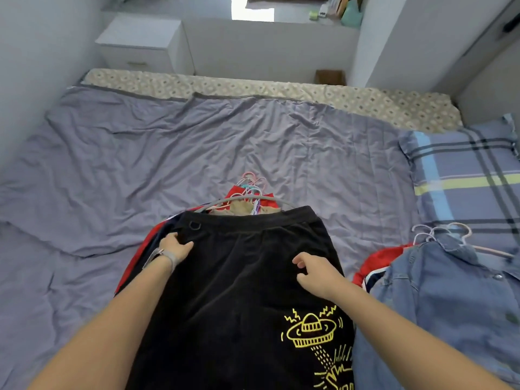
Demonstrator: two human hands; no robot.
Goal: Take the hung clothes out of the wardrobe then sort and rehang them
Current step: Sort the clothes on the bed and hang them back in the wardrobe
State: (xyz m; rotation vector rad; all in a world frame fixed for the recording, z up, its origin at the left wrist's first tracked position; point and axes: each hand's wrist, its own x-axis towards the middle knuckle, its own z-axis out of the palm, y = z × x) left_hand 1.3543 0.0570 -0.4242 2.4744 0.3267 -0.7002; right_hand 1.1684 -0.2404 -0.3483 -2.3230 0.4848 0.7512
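Item 1: black corduroy shorts with a yellow flying-saucer print [239, 299], lying flat on top of the centre pile on the bed with the wrinkled grey-blue sheet [112, 153], waistband away from you.

Item 2: your left hand [176, 249], grey-strapped watch at the wrist, resting on the left side of the shorts just below the waistband; its grip is closed on a fold of the black cloth at that edge.

Item 3: your right hand [315, 273], lying on the right side of the shorts, fingers loosely curled and part open; whether it has pinched any fabric you cannot tell.

Item 4: bunch of thin pastel wire hangers [253, 184], hooks fanned out beyond the waistband, with red and tan garments under the shorts.

Item 5: blue denim shirt with snap buttons [439, 305], on a second pile to your right, its hangers near the blue plaid pillow [464, 175].

Item 6: white bedside cabinet [140, 43], beyond the bed, far left.
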